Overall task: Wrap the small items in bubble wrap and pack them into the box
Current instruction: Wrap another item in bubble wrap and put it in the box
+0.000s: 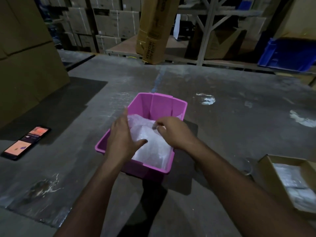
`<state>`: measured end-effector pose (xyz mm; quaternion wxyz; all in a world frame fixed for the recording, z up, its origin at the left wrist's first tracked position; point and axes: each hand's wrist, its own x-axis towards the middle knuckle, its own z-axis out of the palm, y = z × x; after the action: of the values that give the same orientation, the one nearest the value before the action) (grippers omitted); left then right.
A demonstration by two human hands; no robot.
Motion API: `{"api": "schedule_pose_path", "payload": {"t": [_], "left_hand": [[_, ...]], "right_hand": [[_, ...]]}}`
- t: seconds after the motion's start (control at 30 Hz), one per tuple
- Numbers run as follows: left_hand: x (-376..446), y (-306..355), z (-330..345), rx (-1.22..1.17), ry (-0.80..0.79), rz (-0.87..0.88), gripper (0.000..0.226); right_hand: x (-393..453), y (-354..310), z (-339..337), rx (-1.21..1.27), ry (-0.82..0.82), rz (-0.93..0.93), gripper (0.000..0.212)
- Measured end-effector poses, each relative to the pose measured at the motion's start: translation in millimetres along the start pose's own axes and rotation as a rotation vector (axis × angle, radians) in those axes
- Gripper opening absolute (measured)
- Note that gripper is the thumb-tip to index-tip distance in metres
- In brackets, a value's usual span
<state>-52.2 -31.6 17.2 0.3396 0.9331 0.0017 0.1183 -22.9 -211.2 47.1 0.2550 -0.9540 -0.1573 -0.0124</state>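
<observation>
Crinkly clear bubble wrap bundle [150,142] lies inside the pink plastic box [159,103], long axis running front-to-back, directly under both hands. Left hand [122,135] presses flat on its left side, fingers straight. Right hand [172,130] pinches the far edge. Grey dusty floor [230,103]; dim warehouse with stacked cardboard cartons [109,23].

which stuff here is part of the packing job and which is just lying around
Part of the job:
- pink box
- bubble wrap inside it
- left hand, pressing flat on the wrap
- right hand, pinching the wrap
- open cardboard box with wrapped stuff inside, probably

Lying around:
- phone, screen lit
- blue crate
- stacked cartons behind
</observation>
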Motion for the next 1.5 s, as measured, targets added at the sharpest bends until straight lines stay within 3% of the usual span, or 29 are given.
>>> {"api": "schedule_pose_path", "payload": {"t": [0.13,0.27,0.37,0.5,0.6,0.73,0.8,0.9,1.0,1.13,1.27,1.3,1.5], "left_hand": [[5,9,-2,-0.287,0.005,0.0,0.134],[6,25,-5,-0.46,-0.085,0.096,0.114],[7,41,-1,-0.582,-0.202,0.129,0.101],[7,66,8,-0.692,-0.428,0.127,0.093],[2,87,17,-0.825,-0.568,0.124,0.058],[-14,114,29,-0.903,-0.628,0.159,0.013],[-20,124,36,-0.959,-0.663,0.111,0.014],[-26,135,46,-1.058,-0.682,0.006,0.024],[-34,147,54,-1.116,-0.603,-0.023,0.014],[-41,157,65,-1.133,-0.512,0.004,0.016],[-49,169,76,-1.142,-0.472,0.017,0.011],[-53,174,77,-1.164,-0.475,0.022,0.011],[-65,190,93,-1.182,-0.32,0.069,0.029]], "right_hand": [[-28,10,-33,0.591,-0.016,0.112,0.025],[-57,17,-66,1.053,-0.014,0.173,0.023],[-77,28,-81,1.18,-0.005,0.21,0.02],[-97,55,-92,1.241,0.069,0.288,0.038],[-111,75,-100,1.228,0.135,0.305,0.031],[-136,102,-112,1.313,0.259,0.374,0.018],[-149,116,-115,1.358,0.325,0.427,0.026],[-171,133,-115,1.516,0.313,0.445,0.056],[-194,146,-108,1.722,0.327,0.399,0.069],[-220,159,-93,1.69,0.408,0.416,0.101],[-233,155,-95,1.49,0.6,0.355,0.055],[-234,156,-98,1.432,0.652,0.355,0.052],[-247,166,-115,1.201,0.799,0.314,0.077]]}}
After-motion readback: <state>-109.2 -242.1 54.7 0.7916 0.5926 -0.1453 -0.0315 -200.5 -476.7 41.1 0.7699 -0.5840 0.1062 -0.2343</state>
